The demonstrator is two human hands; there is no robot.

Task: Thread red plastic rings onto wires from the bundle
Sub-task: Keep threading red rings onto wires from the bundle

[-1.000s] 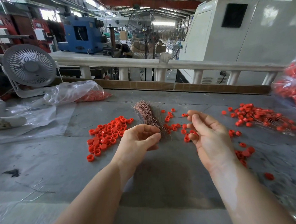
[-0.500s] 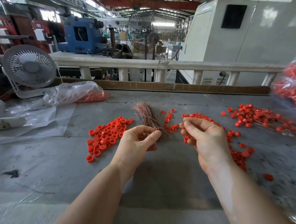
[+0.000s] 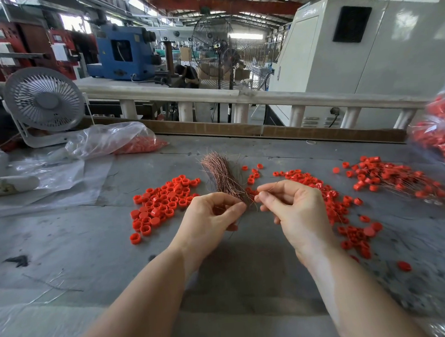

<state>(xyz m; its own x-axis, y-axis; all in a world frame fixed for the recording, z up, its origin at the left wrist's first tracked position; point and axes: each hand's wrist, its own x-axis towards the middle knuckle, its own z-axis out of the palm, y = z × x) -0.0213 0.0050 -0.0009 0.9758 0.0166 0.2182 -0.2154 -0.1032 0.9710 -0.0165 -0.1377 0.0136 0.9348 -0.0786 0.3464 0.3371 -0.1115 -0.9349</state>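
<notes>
A bundle of thin copper wires (image 3: 219, 171) lies fanned on the grey table, its near end gripped between the thumb and fingers of my left hand (image 3: 211, 218). My right hand (image 3: 294, 208) is just right of it, fingertips pinched on a single thin wire at the bundle's near end. Loose red plastic rings (image 3: 161, 203) lie in a pile left of the bundle. More red rings (image 3: 346, 213) are scattered under and behind my right hand. Rings strung on wires (image 3: 396, 176) lie in a heap at the right.
A small white fan (image 3: 44, 101) stands at the back left beside clear plastic bags, one holding red rings (image 3: 139, 144). Another bag of red rings (image 3: 443, 139) sits at the right edge. A wooden strip (image 3: 266, 131) and a white railing bound the table's far side.
My right hand has swung left from the scattered rings to the bundle's near end and closed its fingertips on a wire. My left hand has kept its grip on the bundle.
</notes>
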